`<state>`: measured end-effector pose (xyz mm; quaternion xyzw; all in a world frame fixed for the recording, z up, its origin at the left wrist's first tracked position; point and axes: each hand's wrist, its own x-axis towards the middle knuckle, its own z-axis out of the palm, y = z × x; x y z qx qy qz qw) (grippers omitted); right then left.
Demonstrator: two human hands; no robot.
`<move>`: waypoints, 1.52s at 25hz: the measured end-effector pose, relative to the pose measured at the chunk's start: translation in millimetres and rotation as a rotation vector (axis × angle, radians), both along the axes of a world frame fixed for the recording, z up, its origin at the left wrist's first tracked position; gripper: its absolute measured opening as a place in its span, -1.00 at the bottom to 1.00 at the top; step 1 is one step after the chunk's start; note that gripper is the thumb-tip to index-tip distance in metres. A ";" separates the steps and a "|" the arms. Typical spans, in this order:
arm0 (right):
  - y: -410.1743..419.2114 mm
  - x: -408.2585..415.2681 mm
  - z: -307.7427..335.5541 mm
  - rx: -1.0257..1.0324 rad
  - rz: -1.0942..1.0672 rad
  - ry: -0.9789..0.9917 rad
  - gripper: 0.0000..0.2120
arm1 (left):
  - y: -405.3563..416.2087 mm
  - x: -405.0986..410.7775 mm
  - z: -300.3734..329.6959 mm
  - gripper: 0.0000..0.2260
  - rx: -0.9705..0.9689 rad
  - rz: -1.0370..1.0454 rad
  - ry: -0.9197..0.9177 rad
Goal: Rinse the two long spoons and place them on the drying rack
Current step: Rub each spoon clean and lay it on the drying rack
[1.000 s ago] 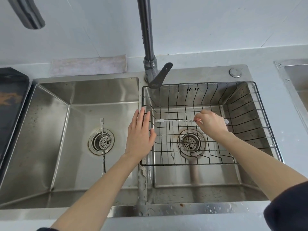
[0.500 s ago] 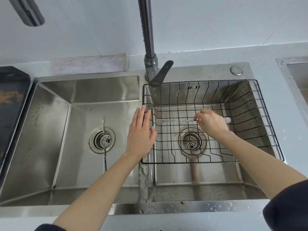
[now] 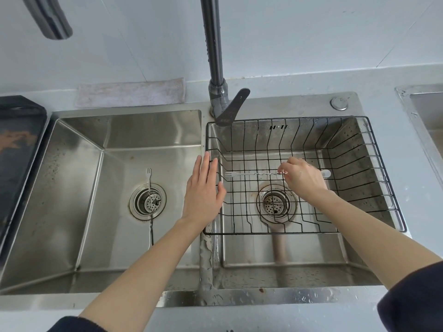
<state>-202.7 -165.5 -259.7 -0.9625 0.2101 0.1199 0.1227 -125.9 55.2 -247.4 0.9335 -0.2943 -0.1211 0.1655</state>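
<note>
Leftmost, a dark flat tray (image 3: 16, 140) lies on the pale counter beside the stainless steel double sink (image 3: 72, 248). In the left basin, a long thin metal spoon with a small forked end (image 3: 150, 207) lies flat on the bottom, running front to back across the round perforated drain strainer (image 3: 148, 201), its forked tip pointing toward the back wall. Behind this basin a pale folded cloth (image 3: 130, 93) lies along the counter edge. The dark grey faucet (image 3: 217, 68) rises at the divider, its lever angled over the right basin. The left hand (image 3: 203, 190) hovers flat over the divider, fingers straight and together, holding nothing; its fingertips overlap the left rim of the black wire drying rack (image 3: 374, 164), though whether they touch it cannot be told. The rack sits in the right basin, above a second drain (image 3: 275, 203). A second long twisted-handle metal spoon (image 3: 254, 174) lies crosswise over the rack's floor wires, forked end to the left, round bowl showing to the right of the right hand (image 3: 303, 179). That hand pinches the handle between curled fingers and thumb. A round metal button (image 3: 339, 103) sits on the sink deck behind the rack.
</note>
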 end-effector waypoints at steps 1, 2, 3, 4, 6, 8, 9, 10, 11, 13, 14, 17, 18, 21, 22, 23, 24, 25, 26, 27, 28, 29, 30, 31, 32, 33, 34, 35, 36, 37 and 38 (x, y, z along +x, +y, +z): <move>0.3 0.0 1.1 0.001 -0.001 0.000 -0.75 | 0.1 -0.3 0.7 -0.51 0.012 -0.006 -0.003; 0.8 0.2 2.7 0.002 -0.002 0.002 -0.75 | 0.4 -0.5 1.8 -0.51 0.027 -0.012 -0.007; 1.7 0.4 4.8 0.004 -0.006 0.003 -0.75 | 0.8 -0.7 3.3 -0.51 0.043 -0.017 -0.003; 2.7 0.7 7.6 0.006 -0.010 0.005 -0.75 | 0.9 -0.9 4.6 -0.51 0.054 -0.020 0.006; 5.4 1.6 14.0 0.011 -0.013 0.008 -0.74 | 1.3 -0.4 7.1 -0.50 0.058 -0.025 0.022; 9.1 3.1 21.9 0.022 -0.012 0.003 -0.72 | 2.6 1.2 11.0 -0.50 0.038 -0.030 0.030; 11.6 4.0 26.5 0.030 -0.012 -0.004 -0.71 | 3.9 2.6 13.5 -0.49 0.027 -0.029 0.033; 14.8 5.1 31.0 0.034 -0.007 -0.011 -0.70 | 5.8 4.1 15.9 -0.49 0.022 -0.024 0.038; 18.9 6.3 36.2 0.031 0.003 -0.018 -0.68 | 8.0 5.8 19.0 -0.49 0.018 -0.016 0.038; 26.4 10.9 46.2 0.036 0.022 -0.027 -0.66 | 10.7 11.1 24.6 -0.49 0.009 0.001 0.036; 31.8 13.1 52.2 0.039 0.033 -0.035 -0.65 | 13.7 12.8 28.5 -0.49 0.004 0.009 0.038; 52.0 20.9 69.1 0.059 0.065 -0.070 -0.63 | 28.7 16.5 40.4 -0.50 0.008 0.039 0.043; 59.2 24.1 73.9 0.072 0.066 -0.092 -0.63 | 34.4 17.9 43.4 -0.50 0.014 0.047 0.044; 87.5 36.0 84.1 0.122 0.071 -0.172 -0.66 | 57.8 26.1 50.3 -0.50 0.036 0.083 0.042; 98.0 40.1 86.4 0.129 0.084 -0.194 -0.67 | 66.6 29.5 51.1 -0.50 0.037 0.097 0.041; 108.3 44.6 87.9 0.133 0.100 -0.210 -0.67 | 75.6 33.0 51.6 -0.50 0.035 0.111 0.038; 118.8 49.6 89.1 0.135 0.117 -0.220 -0.67 | 85.3 37.1 51.6 -0.50 0.035 0.125 0.033; 128.6 54.5 89.8 0.137 0.136 -0.222 -0.67 | 94.3 40.9 51.4 -0.50 0.039 0.138 0.029; 139.5 60.2 89.9 0.140 0.155 -0.218 -0.66 | 104.6 45.4 50.8 -0.50 0.047 0.151 0.028; 149.8 65.5 89.2 0.144 0.172 -0.211 -0.65 | 114.3 49.3 50.3 -0.50 0.059 0.159 0.029; 160.3 70.6 88.1 0.148 0.185 -0.203 -0.65 | 123.8 53.0 49.8 -0.50 0.071 0.165 0.036; 171.3 76.0 86.0 0.151 0.194 -0.190 -0.65 | 133.9 56.4 49.3 -0.50 0.087 0.168 0.049; 181.8 81.0 83.8 0.151 0.201 -0.174 -0.64 | 143.4 59.6 48.1 -0.51 0.105 0.167 0.061; 193.3 86.3 80.8 0.155 0.204 -0.155 -0.64 | 154.1 63.4 46.2 -0.51 0.128 0.160 0.075; 203.6 90.7 77.4 0.158 0.207 -0.136 -0.63 | 163.4 66.7 44.2 -0.52 0.153 0.151 0.089; 213.1 95.0 73.3 0.160 0.211 -0.114 -0.63 | 172.0 69.9 41.7 -0.53 0.172 0.145 0.104; 222.0 98.9 69.2 0.166 0.212 -0.091 -0.63 | 180.3 73.3 38.4 -0.53 0.188 0.143 0.119; 229.5 102.7 64.8 0.178 0.204 -0.067 -0.63 | 187.2 76.6 35.2 -0.54 0.201 0.142 0.133; 237.4 106.8 59.9 0.196 0.190 -0.044 -0.64 | 194.1 80.9 31.0 -0.54 0.212 0.139 0.149; 244.0 110.0 55.2 0.216 0.171 -0.024 -0.65 | 199.1 84.8 26.8 -0.55 0.219 0.137 0.165; 249.8 112.9 50.3 0.237 0.153 -0.007 -0.66 | 203.0 88.5 22.0 -0.57 0.222 0.136 0.186</move>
